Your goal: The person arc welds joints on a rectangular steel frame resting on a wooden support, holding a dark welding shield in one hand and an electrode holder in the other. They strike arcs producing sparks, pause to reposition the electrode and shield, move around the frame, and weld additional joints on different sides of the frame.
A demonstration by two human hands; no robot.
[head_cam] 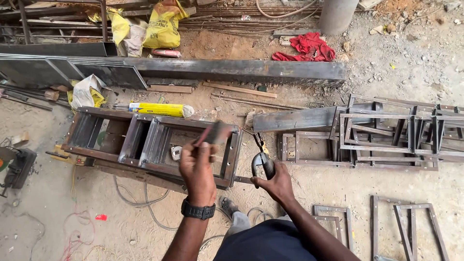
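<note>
My left hand [197, 166], with a black watch on its wrist, holds a small dark rectangular plate [215, 133] up over the right end of a rusty steel frame [121, 140] lying on the ground. My right hand [276, 185] grips the black handle of a welding electrode holder [262, 163], just right of the frame's corner. Its jaws point up towards a steel bar. A cable runs from the holder down past my foot.
A long dark steel beam [232, 70] lies across the ground behind. Stacked welded frames [386, 133] sit at right, more frames [411, 222] at lower right. A yellow electrode packet [157, 109], yellow sacks [162, 24], a red cloth [307, 47] and a grinder [17, 166] lie around.
</note>
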